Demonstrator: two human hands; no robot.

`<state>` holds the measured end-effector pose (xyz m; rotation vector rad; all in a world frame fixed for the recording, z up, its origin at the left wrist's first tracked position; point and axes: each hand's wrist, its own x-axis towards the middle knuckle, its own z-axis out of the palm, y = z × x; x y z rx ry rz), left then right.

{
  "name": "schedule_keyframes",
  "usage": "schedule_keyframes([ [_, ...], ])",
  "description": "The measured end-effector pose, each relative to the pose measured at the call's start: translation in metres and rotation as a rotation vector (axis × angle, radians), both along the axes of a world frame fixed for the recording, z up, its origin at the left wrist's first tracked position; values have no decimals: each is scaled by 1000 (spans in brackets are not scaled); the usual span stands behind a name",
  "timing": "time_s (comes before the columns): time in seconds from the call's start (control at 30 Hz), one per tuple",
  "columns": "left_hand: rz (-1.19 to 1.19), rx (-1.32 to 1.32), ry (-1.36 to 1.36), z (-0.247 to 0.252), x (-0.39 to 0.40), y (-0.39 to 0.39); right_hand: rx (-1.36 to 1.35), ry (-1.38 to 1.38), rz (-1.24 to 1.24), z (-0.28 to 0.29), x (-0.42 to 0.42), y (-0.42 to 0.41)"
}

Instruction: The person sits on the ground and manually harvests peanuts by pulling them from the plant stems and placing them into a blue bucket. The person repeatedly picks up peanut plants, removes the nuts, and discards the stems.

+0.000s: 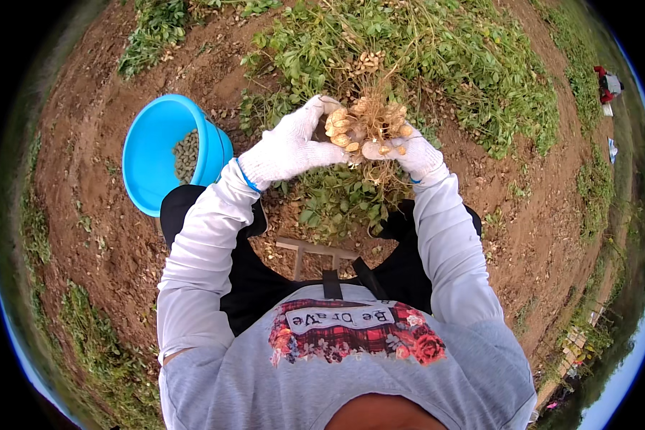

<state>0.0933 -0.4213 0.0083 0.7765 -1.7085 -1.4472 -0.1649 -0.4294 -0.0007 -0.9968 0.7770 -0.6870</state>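
Observation:
In white knit gloves, both of my hands are raised in front of me around a peanut plant's root cluster. My left hand (293,142) curls its fingers and thumb about pale yellow peanut pods (339,128) on the left side of the cluster. From the other side, my right hand (415,153) grips the tangle of thin roots (375,110) and pods. Green leaves (344,201) hang below the hands, between my feet. To my left stands a light blue plastic bucket (148,156), tilted in view, with a heap of brownish pods (187,156) inside.
A broad pile of pulled peanut plants (462,70) lies ahead, with a clump of pods (368,62) showing. More plants (156,37) lie at upper left. A wooden frame (317,248) is between my legs on brown soil (537,215). A red and grey object (607,85) sits far right.

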Motion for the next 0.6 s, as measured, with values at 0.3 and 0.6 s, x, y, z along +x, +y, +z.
schedule_keyframes([
  [0.3, -76, 339, -2, 20, -6, 1, -167, 81, 87, -19, -10, -3],
  [0.6, 92, 507, 209, 27, -17, 14, 23, -140, -23, -40, -8, -1],
])
